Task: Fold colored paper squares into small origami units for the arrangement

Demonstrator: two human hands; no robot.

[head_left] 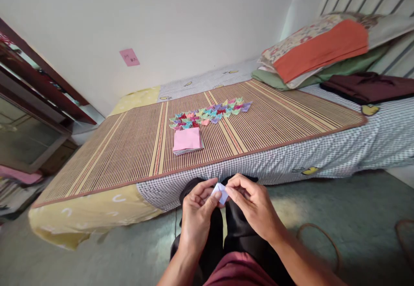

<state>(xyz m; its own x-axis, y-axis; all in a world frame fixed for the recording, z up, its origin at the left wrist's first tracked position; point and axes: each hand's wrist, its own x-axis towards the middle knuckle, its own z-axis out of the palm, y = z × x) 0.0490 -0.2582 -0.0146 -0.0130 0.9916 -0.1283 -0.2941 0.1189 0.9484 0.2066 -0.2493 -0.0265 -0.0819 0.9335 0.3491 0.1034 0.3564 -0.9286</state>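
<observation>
A small folded piece of pale lilac paper (220,192) is held above my lap, between both hands. My left hand (198,210) pinches its left side with the thumb on top. The thumb and fingertips of my right hand (250,202) close on its right edge. On the striped mat beyond, a stack of paper squares with a pink sheet on top (187,139) lies near the front edge. Right behind the stack, several small folded paper pieces (213,112) in many colours stand in close rows.
The striped mat (129,148) covers much of the bed. Pillows and folded cloths (326,46) are piled at the right, beside a dark maroon cloth (371,86). A pink note (129,57) is on the wall. A cord (323,230) curves over the floor.
</observation>
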